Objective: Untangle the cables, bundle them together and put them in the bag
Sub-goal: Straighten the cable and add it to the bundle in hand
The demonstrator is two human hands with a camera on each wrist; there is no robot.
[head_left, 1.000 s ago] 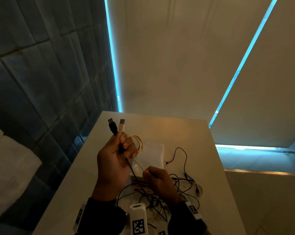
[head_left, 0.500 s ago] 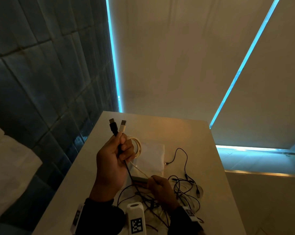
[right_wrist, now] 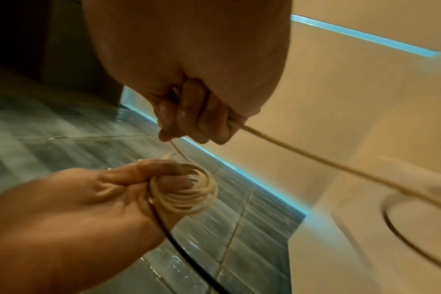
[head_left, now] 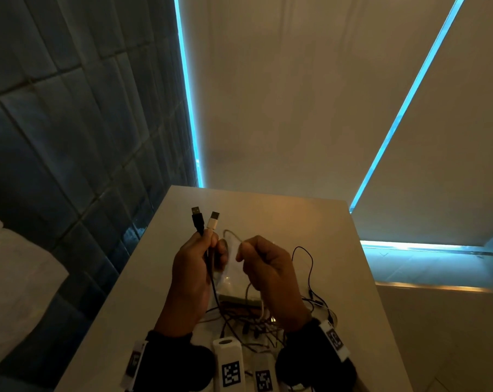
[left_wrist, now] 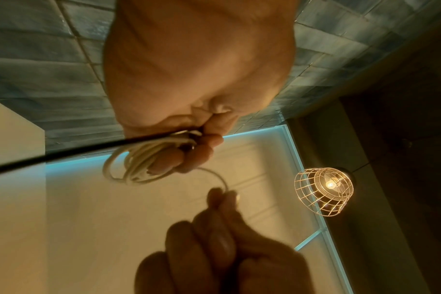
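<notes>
My left hand (head_left: 203,258) is raised over the table and grips a black cable (head_left: 197,220) and a white cable (head_left: 212,220), their USB plugs sticking up side by side. The white cable is wound in several loops (right_wrist: 186,194) around my left fingers (left_wrist: 164,161). My right hand (head_left: 263,267), level with the left, pinches the free run of the white cable (right_wrist: 290,147) and holds it taut toward the coil. A tangle of thin black cables (head_left: 253,321) lies on the table below both hands. A clear plastic bag (head_left: 235,281) lies flat under them.
The white table (head_left: 310,222) is narrow, with a dark tiled wall (head_left: 70,123) along its left edge and a drop on the right. A wire-cage lamp (left_wrist: 324,186) hangs overhead. Tagged wrist cameras (head_left: 229,363) sit at the near edge.
My right hand has risen from the tangle on the table up beside the left hand, drawing the white cable with it. The left hand stays raised with both plugs.
</notes>
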